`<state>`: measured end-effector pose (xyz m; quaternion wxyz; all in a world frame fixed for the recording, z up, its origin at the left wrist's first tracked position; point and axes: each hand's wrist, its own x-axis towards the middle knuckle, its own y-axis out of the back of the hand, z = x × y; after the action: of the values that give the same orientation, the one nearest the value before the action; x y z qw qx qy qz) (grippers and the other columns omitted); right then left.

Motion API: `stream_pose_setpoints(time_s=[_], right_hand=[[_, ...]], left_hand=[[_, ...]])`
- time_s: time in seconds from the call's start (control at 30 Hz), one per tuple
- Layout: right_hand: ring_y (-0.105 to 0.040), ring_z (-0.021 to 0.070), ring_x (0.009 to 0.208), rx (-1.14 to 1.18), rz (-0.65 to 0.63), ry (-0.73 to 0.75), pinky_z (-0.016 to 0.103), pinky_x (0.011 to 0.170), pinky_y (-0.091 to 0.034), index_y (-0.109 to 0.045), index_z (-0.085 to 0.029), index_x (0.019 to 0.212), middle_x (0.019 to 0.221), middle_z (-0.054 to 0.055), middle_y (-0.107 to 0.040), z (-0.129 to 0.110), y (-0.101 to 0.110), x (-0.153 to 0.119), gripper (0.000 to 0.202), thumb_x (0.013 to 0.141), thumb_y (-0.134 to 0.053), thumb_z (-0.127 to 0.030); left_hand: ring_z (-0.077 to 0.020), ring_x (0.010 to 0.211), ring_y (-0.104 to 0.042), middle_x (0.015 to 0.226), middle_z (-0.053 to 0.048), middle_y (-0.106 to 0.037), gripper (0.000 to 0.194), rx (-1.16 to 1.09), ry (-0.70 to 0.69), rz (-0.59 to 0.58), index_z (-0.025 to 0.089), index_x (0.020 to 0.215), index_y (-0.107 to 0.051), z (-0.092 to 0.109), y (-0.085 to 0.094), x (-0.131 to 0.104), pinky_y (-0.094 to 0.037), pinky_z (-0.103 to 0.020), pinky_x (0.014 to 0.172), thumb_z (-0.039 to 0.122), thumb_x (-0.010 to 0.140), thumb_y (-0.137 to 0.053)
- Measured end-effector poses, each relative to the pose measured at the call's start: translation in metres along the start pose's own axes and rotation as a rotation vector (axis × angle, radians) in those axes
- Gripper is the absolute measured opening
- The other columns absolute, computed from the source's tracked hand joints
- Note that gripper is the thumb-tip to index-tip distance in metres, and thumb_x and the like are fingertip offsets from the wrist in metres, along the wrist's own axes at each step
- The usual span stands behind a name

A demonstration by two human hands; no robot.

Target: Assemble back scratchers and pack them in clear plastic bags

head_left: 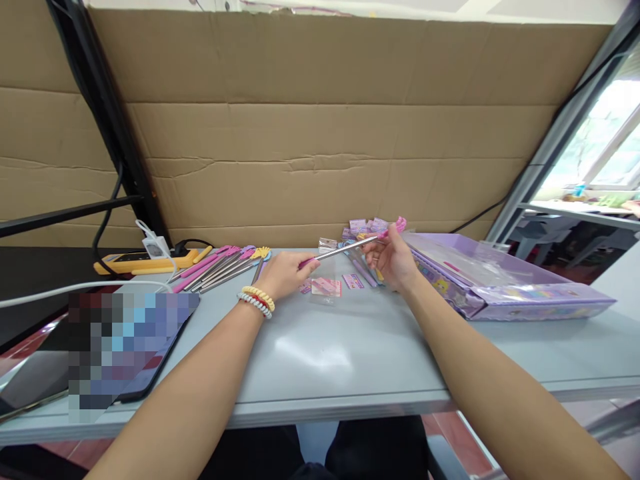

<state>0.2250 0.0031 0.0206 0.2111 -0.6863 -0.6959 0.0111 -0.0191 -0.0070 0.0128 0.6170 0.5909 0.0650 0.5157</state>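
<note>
A telescopic back scratcher [345,249] with a pink grip, a metal shaft and a pink claw-shaped head spans my two hands, slightly raised at its right end. My left hand [284,273] is closed round the grip. The fingers of my right hand [393,257] pinch it near the pink head. Beneath it on the table lie small printed cards [326,287], partly in a clear bag. Beside my right hand are several purple-handled scratchers [364,268], partly hidden by it. Left of my left hand rests a pile of similar back scratchers [225,263] in pink, purple, yellow and blue.
An open purple display box [540,307] stands at the right. Small purple packets [367,227] lie at the back. On the left are a yellow power strip [150,261] with a white charger [157,247] and a blurred-out device [165,340]. Cardboard [325,133] walls the back.
</note>
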Motion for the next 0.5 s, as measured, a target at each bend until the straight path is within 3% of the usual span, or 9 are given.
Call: stream_pose_setpoints(time_s=[0.1, 0.2, 0.33, 0.5], right_hand=[[-0.053, 0.0104, 0.041, 0.099, 0.127, 0.080, 0.022, 0.035, -0.037, -0.057, -0.018, 0.078, 0.057, 0.001, -0.061, -0.007, 0.012, 0.004, 0.049, 0.070, -0.055, -0.067], [-0.051, 0.0096, 0.040, 0.076, 0.174, 0.087, 0.021, 0.033, -0.036, -0.058, -0.018, 0.075, 0.055, -0.001, -0.060, -0.010, 0.017, 0.006, 0.038, 0.068, -0.063, -0.055], [-0.048, 0.0079, 0.039, -0.097, 0.157, -0.007, 0.019, 0.030, -0.030, -0.060, -0.015, 0.067, 0.054, -0.001, -0.059, -0.006, 0.014, 0.004, 0.025, 0.063, -0.070, -0.038], [-0.047, 0.0082, 0.040, -0.337, 0.040, -0.121, 0.019, 0.030, -0.026, -0.060, -0.014, 0.061, 0.052, 0.000, -0.057, -0.002, 0.010, -0.001, 0.027, 0.053, -0.078, -0.032]], left_hand=[[-0.0123, 0.054, -0.043, 0.058, 0.001, -0.056, 0.039, 0.059, 0.045, -0.033, 0.020, 0.067, -0.060, -0.004, 0.002, -0.001, -0.024, -0.024, 0.052, 0.045, 0.087, -0.037], [-0.0139, 0.058, -0.050, 0.066, -0.001, -0.063, 0.037, 0.141, 0.093, -0.066, 0.020, 0.069, -0.063, -0.006, 0.003, -0.001, -0.025, -0.025, 0.053, 0.047, 0.083, -0.042], [-0.0164, 0.065, -0.056, 0.072, -0.003, -0.067, 0.038, 0.234, 0.108, -0.078, 0.021, 0.070, -0.065, -0.008, 0.004, 0.000, -0.027, -0.026, 0.056, 0.049, 0.083, -0.042], [-0.0199, 0.071, -0.058, 0.075, -0.005, -0.068, 0.043, 0.323, 0.147, 0.000, 0.022, 0.074, -0.068, -0.019, 0.008, 0.003, -0.031, -0.029, 0.063, 0.055, 0.082, -0.042]])
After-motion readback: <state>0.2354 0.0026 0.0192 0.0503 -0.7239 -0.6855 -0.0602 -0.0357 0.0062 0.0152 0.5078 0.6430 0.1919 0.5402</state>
